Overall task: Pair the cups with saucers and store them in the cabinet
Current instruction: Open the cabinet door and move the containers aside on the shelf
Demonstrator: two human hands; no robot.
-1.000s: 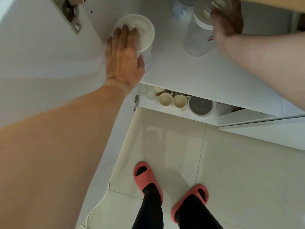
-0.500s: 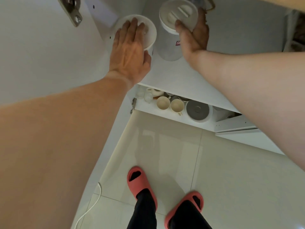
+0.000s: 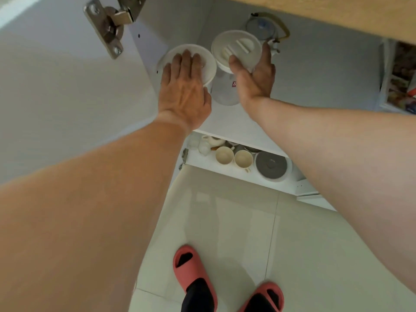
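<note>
Grip L hand (image 3: 185, 91) flat on jar lid (image 3: 209, 64) | R hand (image 3: 254, 75) wraps canister (image 3: 225, 91)

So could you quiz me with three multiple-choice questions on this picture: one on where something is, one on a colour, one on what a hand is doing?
1. Where do the two cream cups stand?
A. on the lower shelf
B. on the floor
C. on a jar lid

2. What colour are the slippers?
A. blue
B. coral red
C. black

3. What is the left hand doing?
A. lifting a cup
B. hanging idle
C. lying flat on the left jar's white lid

Answers: 1 A, they sit beside a grey lidded pot below the upper shelf. 2 B, both show coral red on the tiles. 3 C, its straight fingers rest on the lid.
</note>
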